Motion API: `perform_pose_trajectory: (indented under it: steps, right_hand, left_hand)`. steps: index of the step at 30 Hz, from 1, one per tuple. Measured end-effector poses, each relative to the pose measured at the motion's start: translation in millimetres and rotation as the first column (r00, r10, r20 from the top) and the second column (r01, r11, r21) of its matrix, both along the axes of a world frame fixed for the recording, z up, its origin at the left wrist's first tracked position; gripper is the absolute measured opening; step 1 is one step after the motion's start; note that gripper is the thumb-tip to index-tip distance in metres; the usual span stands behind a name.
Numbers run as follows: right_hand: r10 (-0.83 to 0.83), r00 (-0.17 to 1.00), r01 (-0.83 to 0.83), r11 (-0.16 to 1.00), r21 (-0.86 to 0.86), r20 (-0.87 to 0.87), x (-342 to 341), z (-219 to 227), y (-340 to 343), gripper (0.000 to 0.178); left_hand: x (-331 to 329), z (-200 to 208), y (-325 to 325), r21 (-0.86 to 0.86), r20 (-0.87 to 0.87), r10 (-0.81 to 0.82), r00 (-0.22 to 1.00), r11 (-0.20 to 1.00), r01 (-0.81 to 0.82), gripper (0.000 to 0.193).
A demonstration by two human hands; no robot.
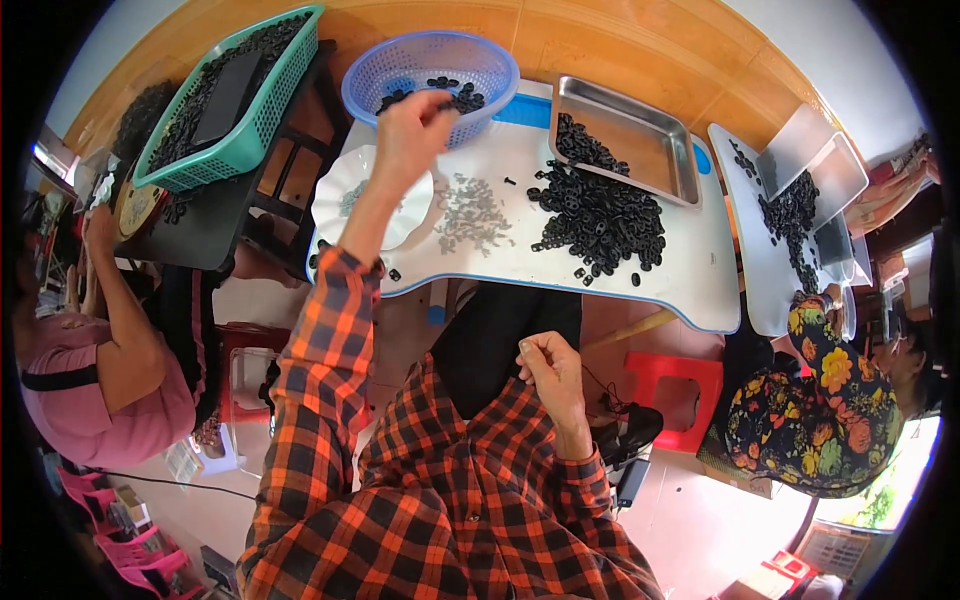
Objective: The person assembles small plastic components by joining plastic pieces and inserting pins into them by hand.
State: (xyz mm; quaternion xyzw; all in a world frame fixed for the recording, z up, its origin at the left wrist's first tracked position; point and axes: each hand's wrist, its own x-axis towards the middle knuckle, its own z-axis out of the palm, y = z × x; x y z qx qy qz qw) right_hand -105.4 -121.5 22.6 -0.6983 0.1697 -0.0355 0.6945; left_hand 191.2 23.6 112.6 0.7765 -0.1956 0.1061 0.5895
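My left hand [408, 140] reaches over the near rim of a blue-purple plastic basket [430, 48]. Its fingers are bent towards the thumb, and what they hold, if anything, blends with the small black parts [467, 97] in the basket. Above my lap, my right hand [552, 372] is closed, thumb pressed to the curled fingers; anything inside is hidden. Under my left forearm sits a white scalloped plate [330, 212] with small grey pieces. Beside it, a scatter of small grey pieces [472, 215] covers the table. Right of that lies a heap of black oval parts [600, 220].
A metal tray [650, 130] holding black parts stands behind the heap. To the left, a green basket [205, 170] is on a dark table. One person [110, 370] sits left, another [825, 400] right, by a white table [745, 215]. A red stool [675, 395] stands nearby.
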Motion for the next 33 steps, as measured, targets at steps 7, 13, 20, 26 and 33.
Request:
perform_pose_trajectory:
  steps: [7,13,20,26,33]
  right_hand:
    - [-0.025,0.998,0.025,1.0,-0.003,-0.064,3,-4,1,0.014]
    - [-0.033,0.997,0.032,0.999,-0.021,-0.075,6,-10,-4,0.014]
    - [-0.058,0.996,0.054,0.997,-0.054,-0.074,10,-16,-5,0.015]
    - [-0.059,0.995,0.053,0.996,-0.076,-0.077,16,-11,-5,0.015]
    - [-0.157,0.987,0.158,0.986,-0.052,0.021,19,-13,-8,0.009]
  left_hand:
    - [-47,-34,-20,0.23,0.322,0.026,0.946,0.968,-0.104,0.014]
    - [-121,-88,-68,0.459,0.216,-0.192,0.957,0.885,0.074,0.011]
    - [-124,-92,-80,0.54,0.208,-0.174,0.963,0.841,0.035,0.013]
    - [-129,-87,-81,0.572,0.17,-0.176,0.97,0.819,0.048,0.017]
    - [-141,-89,-72,0.472,0.281,-0.247,0.927,0.877,0.091,0.017]
